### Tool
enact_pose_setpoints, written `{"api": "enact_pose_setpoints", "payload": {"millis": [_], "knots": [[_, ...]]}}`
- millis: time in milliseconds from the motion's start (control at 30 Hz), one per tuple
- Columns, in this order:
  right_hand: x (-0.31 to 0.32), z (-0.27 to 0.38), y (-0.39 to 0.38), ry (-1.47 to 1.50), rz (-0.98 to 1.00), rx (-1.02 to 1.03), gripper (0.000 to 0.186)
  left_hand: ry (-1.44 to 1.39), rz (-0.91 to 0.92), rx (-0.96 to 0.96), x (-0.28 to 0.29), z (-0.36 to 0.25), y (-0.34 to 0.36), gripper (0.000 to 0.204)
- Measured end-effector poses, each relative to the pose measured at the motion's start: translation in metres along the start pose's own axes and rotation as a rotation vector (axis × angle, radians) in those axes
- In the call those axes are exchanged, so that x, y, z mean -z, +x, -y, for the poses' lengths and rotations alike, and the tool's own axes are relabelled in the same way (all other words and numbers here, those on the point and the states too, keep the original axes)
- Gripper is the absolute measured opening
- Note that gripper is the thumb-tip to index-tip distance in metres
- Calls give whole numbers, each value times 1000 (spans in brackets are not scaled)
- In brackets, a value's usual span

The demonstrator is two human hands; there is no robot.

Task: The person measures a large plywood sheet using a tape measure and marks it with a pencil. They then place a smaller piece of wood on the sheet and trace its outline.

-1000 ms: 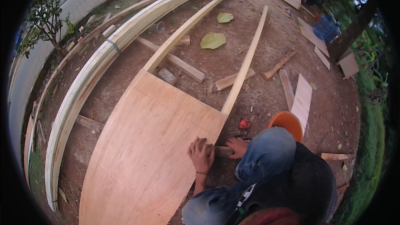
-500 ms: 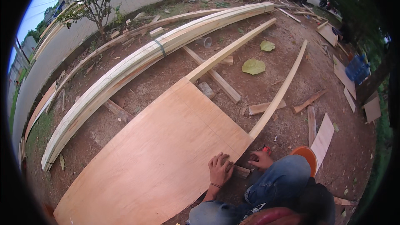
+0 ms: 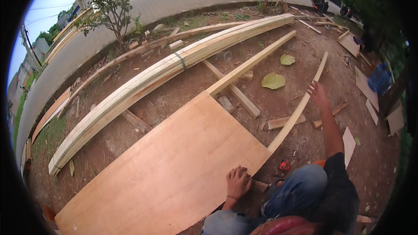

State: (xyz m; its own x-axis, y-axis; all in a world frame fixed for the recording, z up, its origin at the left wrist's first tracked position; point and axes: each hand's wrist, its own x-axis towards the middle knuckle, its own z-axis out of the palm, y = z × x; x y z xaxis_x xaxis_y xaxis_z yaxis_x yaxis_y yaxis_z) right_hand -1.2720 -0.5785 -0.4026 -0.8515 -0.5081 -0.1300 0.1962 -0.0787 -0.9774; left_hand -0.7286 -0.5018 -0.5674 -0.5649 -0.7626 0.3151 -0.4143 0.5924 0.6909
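Observation:
A large plywood sheet lies in front of me, with faint lines near its far end. My left hand is at its near right edge, fingers bent and closed over the edge. My right hand reaches far forward, its fingers closed on a long narrow wooden strip that extends out from the sheet's right corner. A second wooden strip runs out from the sheet's far left corner, roughly alongside the first. A small red tool lies on the ground by my knee; its kind is unclear.
A strapped bundle of long planks lies beyond the sheet. Short wood offcuts and large leaves are scattered on the dirt. A blue water jug stands at right. A person crouches far off, near the paved road.
My right hand has moved from beside the sheet's near corner, forward and right onto the wooden strip. My left hand remains at the plywood's edge. The view has shifted slightly.

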Motion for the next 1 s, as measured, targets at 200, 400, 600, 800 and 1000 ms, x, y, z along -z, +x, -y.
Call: {"api": "enact_pose_setpoints", "payload": {"millis": [200, 400, 600, 800, 1000], "knots": [[-3, -121, -43, -1027, 231, 283, 80, -9, -12, -32, -1, -2, 0, 16], [-30, -191, -157, -1589, 488, 185, 82, -18, -27, -103, 3, 15, -7, 22], [-18, -201, -148, -1502, 463, 280, 64, 43, 1, -72, 0, 7, -3, 14], [-16, -203, -146, -1501, 497, 251, 61, 71, 33, -67, 0, 10, -5, 17], [-34, -200, -161, -1457, 207, 175, 92, 58, 29, -66, 2, 12, -5, 22]]}}
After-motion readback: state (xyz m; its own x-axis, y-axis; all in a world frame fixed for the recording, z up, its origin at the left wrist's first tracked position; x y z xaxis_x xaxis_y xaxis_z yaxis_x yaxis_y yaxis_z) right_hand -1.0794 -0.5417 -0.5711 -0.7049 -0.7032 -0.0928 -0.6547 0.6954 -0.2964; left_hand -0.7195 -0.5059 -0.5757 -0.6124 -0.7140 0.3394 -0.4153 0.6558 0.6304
